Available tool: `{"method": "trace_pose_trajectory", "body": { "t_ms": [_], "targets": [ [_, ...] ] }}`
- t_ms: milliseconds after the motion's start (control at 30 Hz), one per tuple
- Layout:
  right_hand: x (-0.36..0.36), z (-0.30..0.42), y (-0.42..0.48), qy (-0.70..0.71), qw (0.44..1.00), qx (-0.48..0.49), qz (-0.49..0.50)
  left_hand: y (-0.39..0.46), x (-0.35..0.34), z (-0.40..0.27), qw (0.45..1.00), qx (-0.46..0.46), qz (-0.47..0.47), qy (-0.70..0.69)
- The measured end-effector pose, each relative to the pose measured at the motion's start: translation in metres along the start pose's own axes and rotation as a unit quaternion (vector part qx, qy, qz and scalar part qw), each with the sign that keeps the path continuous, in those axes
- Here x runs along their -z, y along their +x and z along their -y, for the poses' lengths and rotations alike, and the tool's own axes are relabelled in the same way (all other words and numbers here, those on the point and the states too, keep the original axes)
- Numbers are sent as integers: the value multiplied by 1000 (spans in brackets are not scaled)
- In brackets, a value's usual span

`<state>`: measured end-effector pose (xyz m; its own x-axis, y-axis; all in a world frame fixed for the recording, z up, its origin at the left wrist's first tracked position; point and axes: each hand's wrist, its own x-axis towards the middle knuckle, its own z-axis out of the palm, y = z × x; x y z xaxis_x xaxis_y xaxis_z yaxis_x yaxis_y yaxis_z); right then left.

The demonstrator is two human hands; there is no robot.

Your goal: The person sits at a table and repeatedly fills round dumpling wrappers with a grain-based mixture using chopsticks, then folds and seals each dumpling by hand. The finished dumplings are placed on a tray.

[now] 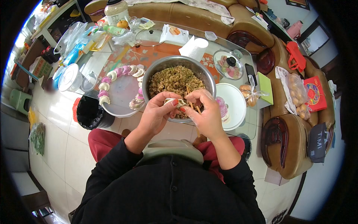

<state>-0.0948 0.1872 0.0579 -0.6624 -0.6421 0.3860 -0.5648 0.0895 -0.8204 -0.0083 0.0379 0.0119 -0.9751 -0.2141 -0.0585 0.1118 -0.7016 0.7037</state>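
A white dumpling (179, 102) with folded dough edges is pinched between my two hands above a steel bowl. My left hand (159, 112) grips its left side with thumb and fingers. At its right side are the thumb and fingertips of my right hand (206, 113), which also keeps a pair of wooden chopsticks (198, 109) tucked in the palm. Chopped filling (176, 79) fills much of the steel bowl (209, 73). Left of it, pink and white dumplings (104, 86) line the rim of a round tray (120, 95). Pink and white wrappers (221, 107) lie on a white plate (236, 112) at right.
The glass table (249, 128) also carries a glass lid (228, 65), a phone (251, 73), bagged buns (247, 93), white cups (197, 49) and plastic tubs (70, 77). A lined bin (93, 112) stands at the left front. Brown leather sofas (167, 12) border the far and right sides.
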Motion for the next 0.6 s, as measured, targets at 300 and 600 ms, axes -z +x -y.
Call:
{"method": "trace_pose_trajectory", "body": {
  "t_ms": [300, 600],
  "targets": [
    [-2, -10, -7, 107, 988, -112, 5, -2, 0, -3, 998, 2, 47, 47],
    [-3, -5, -9, -15, 999, 19, -25, -5, 3, -5, 997, -3, 45, 61]
  ]
}}
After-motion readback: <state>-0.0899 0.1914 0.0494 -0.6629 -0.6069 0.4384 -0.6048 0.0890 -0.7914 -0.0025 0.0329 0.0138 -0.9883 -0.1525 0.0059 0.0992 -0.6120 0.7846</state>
